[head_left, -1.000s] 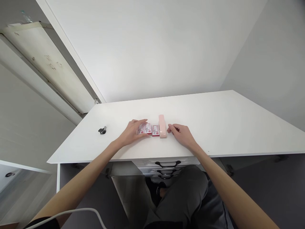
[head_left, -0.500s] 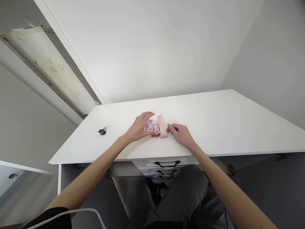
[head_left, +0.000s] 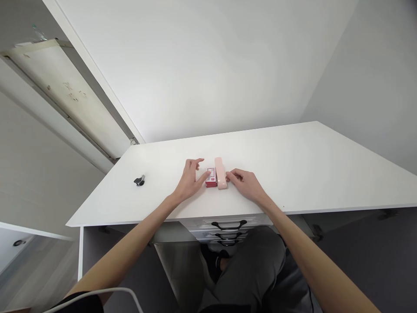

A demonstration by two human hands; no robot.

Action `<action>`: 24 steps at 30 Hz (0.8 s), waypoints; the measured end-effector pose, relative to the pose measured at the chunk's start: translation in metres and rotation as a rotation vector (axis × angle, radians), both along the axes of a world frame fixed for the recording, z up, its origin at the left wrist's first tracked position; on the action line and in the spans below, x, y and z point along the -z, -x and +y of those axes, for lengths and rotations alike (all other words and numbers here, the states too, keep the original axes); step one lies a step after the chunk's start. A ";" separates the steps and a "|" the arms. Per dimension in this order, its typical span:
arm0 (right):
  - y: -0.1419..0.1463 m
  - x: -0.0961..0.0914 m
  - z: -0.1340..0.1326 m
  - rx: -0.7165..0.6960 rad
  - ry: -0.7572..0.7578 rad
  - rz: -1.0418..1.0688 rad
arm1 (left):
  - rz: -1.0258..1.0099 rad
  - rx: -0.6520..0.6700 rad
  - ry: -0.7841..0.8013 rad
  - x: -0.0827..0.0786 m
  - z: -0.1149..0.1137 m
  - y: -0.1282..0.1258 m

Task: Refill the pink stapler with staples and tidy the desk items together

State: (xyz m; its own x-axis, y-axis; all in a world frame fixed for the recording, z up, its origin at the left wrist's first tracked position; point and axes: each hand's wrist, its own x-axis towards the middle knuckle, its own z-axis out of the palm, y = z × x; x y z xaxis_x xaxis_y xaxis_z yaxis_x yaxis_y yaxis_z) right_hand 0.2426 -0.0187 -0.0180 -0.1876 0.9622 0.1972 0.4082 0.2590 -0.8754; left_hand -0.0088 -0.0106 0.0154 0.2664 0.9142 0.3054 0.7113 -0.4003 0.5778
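Note:
Small red-and-white boxes (head_left: 211,178), which look like staple boxes, are stacked on the white desktop. Beside the stack on its right lies a pink stapler (head_left: 220,173), long side pointing away from me. My left hand (head_left: 191,178) is open at the left of the boxes, thumb tip on the top one and the other fingers spread. At the stapler's right side is my right hand (head_left: 246,182), its fingers curled and pressed together, fingertips against or very near the stapler. Nothing shows inside that hand's grip.
A black binder clip (head_left: 139,180) lies on the left part of the white desktop (head_left: 283,161). Drawers with black handles (head_left: 229,225) sit under the front edge, above my legs. A white cable (head_left: 107,290) crosses near my left arm.
My left hand has set its box onto the other, where the two were side by side before, and drawn back left. My right fingertips have moved slightly left to the stapler.

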 end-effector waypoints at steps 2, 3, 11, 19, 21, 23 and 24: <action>0.000 0.000 -0.001 -0.008 0.006 -0.002 | -0.048 -0.060 0.137 0.004 -0.002 0.006; 0.000 0.000 -0.001 -0.012 0.008 -0.003 | -0.069 -0.065 0.204 0.005 -0.002 0.008; -0.001 0.002 0.000 -0.040 0.010 -0.040 | -0.172 -0.039 0.334 0.007 -0.002 0.005; 0.000 0.003 -0.001 -0.007 0.020 -0.005 | 0.026 -0.213 -0.075 0.004 -0.003 0.047; 0.000 0.004 -0.001 0.001 0.035 -0.003 | 0.237 -0.263 -0.223 0.003 -0.005 0.080; 0.001 0.004 -0.001 0.006 0.044 -0.003 | 0.404 -0.384 -0.285 0.002 -0.008 0.117; 0.001 0.004 -0.001 0.008 0.047 -0.004 | 0.458 -0.455 -0.288 0.000 -0.011 0.135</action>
